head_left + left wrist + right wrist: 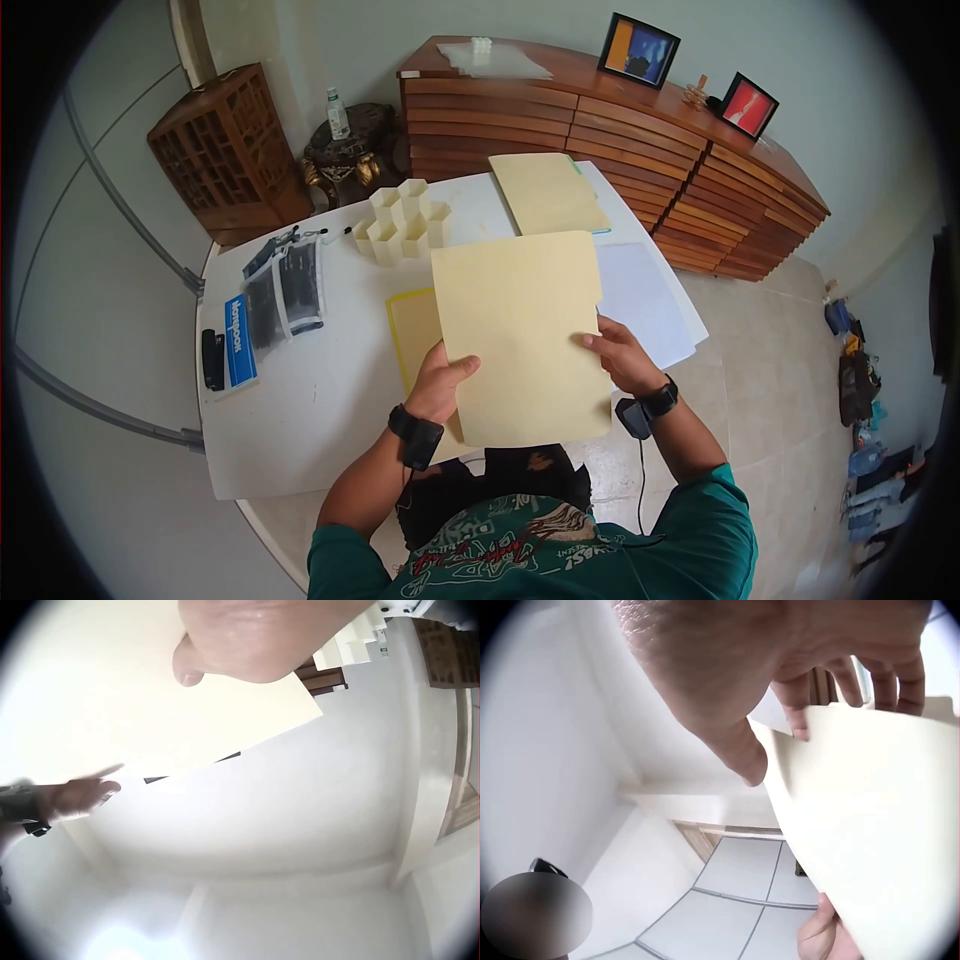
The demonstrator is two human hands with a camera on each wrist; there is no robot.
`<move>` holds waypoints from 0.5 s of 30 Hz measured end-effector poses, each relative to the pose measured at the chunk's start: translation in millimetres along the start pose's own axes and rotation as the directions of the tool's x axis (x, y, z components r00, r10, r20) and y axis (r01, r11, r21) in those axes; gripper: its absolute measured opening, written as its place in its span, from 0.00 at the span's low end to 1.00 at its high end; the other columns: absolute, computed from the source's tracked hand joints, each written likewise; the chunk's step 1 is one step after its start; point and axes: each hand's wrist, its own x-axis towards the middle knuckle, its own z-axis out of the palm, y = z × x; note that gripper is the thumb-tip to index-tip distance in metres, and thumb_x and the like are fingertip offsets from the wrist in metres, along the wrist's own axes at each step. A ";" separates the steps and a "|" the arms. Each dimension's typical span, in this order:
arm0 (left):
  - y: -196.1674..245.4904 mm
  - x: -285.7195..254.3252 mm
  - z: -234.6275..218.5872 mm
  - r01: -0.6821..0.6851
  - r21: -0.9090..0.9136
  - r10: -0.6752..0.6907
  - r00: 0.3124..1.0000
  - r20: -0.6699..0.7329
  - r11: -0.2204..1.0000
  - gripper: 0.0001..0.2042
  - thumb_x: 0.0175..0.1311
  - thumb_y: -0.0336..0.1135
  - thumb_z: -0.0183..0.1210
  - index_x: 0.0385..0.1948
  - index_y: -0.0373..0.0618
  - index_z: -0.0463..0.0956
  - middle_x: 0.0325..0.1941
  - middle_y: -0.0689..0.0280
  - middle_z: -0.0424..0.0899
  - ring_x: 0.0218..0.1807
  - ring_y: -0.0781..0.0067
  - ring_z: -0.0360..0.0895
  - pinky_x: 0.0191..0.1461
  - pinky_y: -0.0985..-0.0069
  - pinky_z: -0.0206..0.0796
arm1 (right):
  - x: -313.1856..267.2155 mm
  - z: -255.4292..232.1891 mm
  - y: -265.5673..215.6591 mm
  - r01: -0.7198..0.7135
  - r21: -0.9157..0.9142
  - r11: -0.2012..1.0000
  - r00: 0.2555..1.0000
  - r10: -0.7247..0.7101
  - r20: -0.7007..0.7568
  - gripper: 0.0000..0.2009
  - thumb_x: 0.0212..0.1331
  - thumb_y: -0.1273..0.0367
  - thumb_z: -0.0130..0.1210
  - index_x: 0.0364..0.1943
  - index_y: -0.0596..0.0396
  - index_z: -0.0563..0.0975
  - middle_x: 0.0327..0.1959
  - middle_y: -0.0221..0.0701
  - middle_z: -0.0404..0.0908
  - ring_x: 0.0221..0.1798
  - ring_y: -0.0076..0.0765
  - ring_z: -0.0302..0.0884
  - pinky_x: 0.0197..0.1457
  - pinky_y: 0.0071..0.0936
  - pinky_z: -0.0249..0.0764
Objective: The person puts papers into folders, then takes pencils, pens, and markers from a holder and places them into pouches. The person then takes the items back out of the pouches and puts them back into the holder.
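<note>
A cream manila folder (525, 340) is held up in front of the body, above the white table (290, 420). My left hand (437, 383) grips its left edge, the thumb lying across the front. At the opposite edge my right hand (628, 358) holds the folder with the thumb on the front face. In the right wrist view, the fingers of the right hand (727, 667) are spread along the folder's edge. Beneath, a second folder with a yellow edge (408, 330) lies partly hidden. White paper sheets (645, 290) lie to the right on the table.
Another manila folder (545, 190) lies at the table's back. A hexagonal cream organizer (400, 228) stands left of it. Farther left are a dark zip pouch (300, 285), a blue notebook (240, 342) and a black stapler (212, 360). A wooden dresser (490, 115) stands behind the table.
</note>
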 end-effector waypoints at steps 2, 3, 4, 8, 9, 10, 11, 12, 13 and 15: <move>1.8 -2.9 5.4 -0.001 0.015 0.001 1.000 -0.007 1.000 0.25 0.68 0.21 0.51 0.67 0.36 0.63 0.66 0.56 0.74 0.66 0.59 0.73 0.69 0.60 0.65 | 2.4 -6.5 10.5 -0.091 0.085 0.992 0.995 0.087 0.050 0.20 0.69 0.68 0.58 0.62 0.62 0.74 0.56 0.39 0.82 0.57 0.31 0.81 0.61 0.30 0.76; 2.0 -2.4 8.0 0.009 0.010 -0.009 1.000 0.023 1.000 0.25 0.68 0.21 0.51 0.67 0.36 0.63 0.66 0.56 0.74 0.66 0.59 0.73 0.69 0.60 0.65 | 3.8 -13.5 15.0 -0.181 0.159 0.971 0.980 0.164 0.116 0.21 0.69 0.66 0.59 0.62 0.64 0.74 0.57 0.40 0.82 0.57 0.32 0.82 0.61 0.30 0.77; 2.2 -4.1 8.9 0.004 -0.005 -0.004 1.000 -0.015 1.000 0.24 0.69 0.21 0.51 0.68 0.35 0.62 0.66 0.56 0.74 0.66 0.59 0.73 0.70 0.60 0.65 | 3.1 -17.9 18.7 -0.217 0.188 0.958 0.964 0.180 0.196 0.22 0.68 0.65 0.59 0.60 0.67 0.75 0.58 0.40 0.82 0.56 0.33 0.83 0.61 0.30 0.78; 3.6 -11.0 6.1 0.012 0.032 -0.008 0.992 -0.125 0.999 0.23 0.70 0.22 0.50 0.67 0.35 0.62 0.67 0.55 0.73 0.66 0.59 0.73 0.70 0.60 0.65 | -0.4 -14.1 20.9 -0.121 0.198 0.973 0.965 0.069 0.252 0.17 0.67 0.69 0.60 0.56 0.66 0.78 0.55 0.39 0.84 0.56 0.31 0.82 0.60 0.30 0.77; 3.0 -14.1 3.2 -0.006 0.056 0.014 0.989 -0.144 0.998 0.22 0.71 0.23 0.49 0.67 0.34 0.63 0.66 0.55 0.74 0.65 0.59 0.74 0.69 0.61 0.66 | 0.7 -15.6 21.7 -0.042 0.196 0.980 0.960 -0.015 0.280 0.15 0.66 0.70 0.60 0.54 0.64 0.80 0.53 0.37 0.85 0.54 0.30 0.82 0.59 0.29 0.77; 5.6 -18.6 1.4 -0.004 0.056 0.011 0.990 -0.139 0.998 0.22 0.71 0.23 0.49 0.67 0.34 0.63 0.66 0.55 0.74 0.65 0.59 0.74 0.69 0.61 0.66 | 0.8 -23.8 21.3 -0.039 0.196 0.980 0.962 -0.017 0.274 0.15 0.66 0.70 0.60 0.54 0.64 0.80 0.53 0.37 0.85 0.54 0.30 0.82 0.59 0.29 0.77; 10.1 -24.8 -0.3 0.001 0.084 0.013 0.985 -0.173 0.996 0.22 0.72 0.23 0.49 0.67 0.34 0.63 0.66 0.55 0.74 0.65 0.60 0.74 0.69 0.62 0.66 | -0.1 -38.9 18.3 0.065 -0.046 0.997 0.989 -0.058 0.136 0.13 0.65 0.72 0.60 0.51 0.62 0.82 0.51 0.35 0.86 0.52 0.29 0.82 0.58 0.27 0.76; 13.3 -30.7 -3.6 0.009 0.110 0.016 0.976 -0.215 0.994 0.21 0.72 0.24 0.48 0.66 0.34 0.63 0.65 0.55 0.74 0.65 0.60 0.74 0.68 0.62 0.67 | -2.3 -54.6 13.7 0.125 -0.295 0.947 0.992 -0.126 0.016 0.11 0.63 0.75 0.60 0.49 0.59 0.84 0.49 0.32 0.87 0.49 0.28 0.82 0.57 0.26 0.76; 14.7 -37.0 -9.3 0.004 0.117 0.026 0.967 -0.253 0.993 0.20 0.72 0.23 0.48 0.65 0.34 0.64 0.63 0.55 0.75 0.63 0.62 0.75 0.67 0.64 0.68 | -6.8 -71.0 3.8 0.105 -0.354 0.929 0.989 -0.136 -0.062 0.10 0.61 0.77 0.60 0.45 0.58 0.85 0.47 0.31 0.87 0.47 0.27 0.81 0.56 0.25 0.75; 15.6 -47.5 -22.0 -0.003 0.199 0.065 0.949 -0.308 0.980 0.20 0.72 0.23 0.48 0.65 0.34 0.64 0.63 0.56 0.75 0.63 0.63 0.75 0.67 0.64 0.68 | -14.3 -119.1 -10.9 0.047 -0.414 0.909 0.974 -0.133 -0.181 0.09 0.58 0.79 0.59 0.40 0.57 0.86 0.44 0.29 0.87 0.45 0.26 0.80 0.53 0.23 0.75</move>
